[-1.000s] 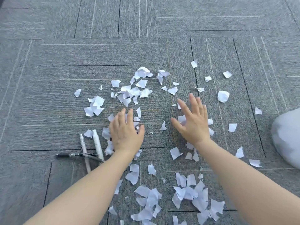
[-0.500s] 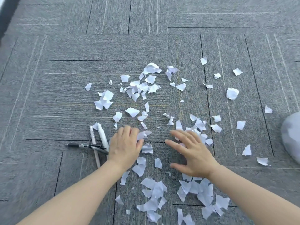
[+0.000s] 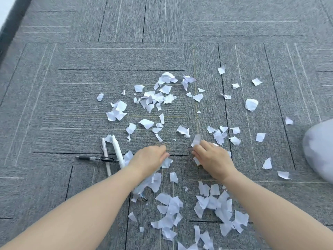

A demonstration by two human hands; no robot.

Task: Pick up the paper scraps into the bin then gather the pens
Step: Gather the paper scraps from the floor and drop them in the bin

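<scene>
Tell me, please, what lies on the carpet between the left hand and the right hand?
In the head view, mostly bare carpet; one paper scrap sticks out by the left hand, another under the right hand.

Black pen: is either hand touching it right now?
No. The black pen lies on the carpet, with the left hand and right hand both off to its right among paper scraps.

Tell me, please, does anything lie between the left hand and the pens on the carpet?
Almost nothing. The left hand rests just right of the pens; only one paper scrap lies between them, against the thicker white pen. The black pen crosses both white pens, which are otherwise uncovered.
</scene>
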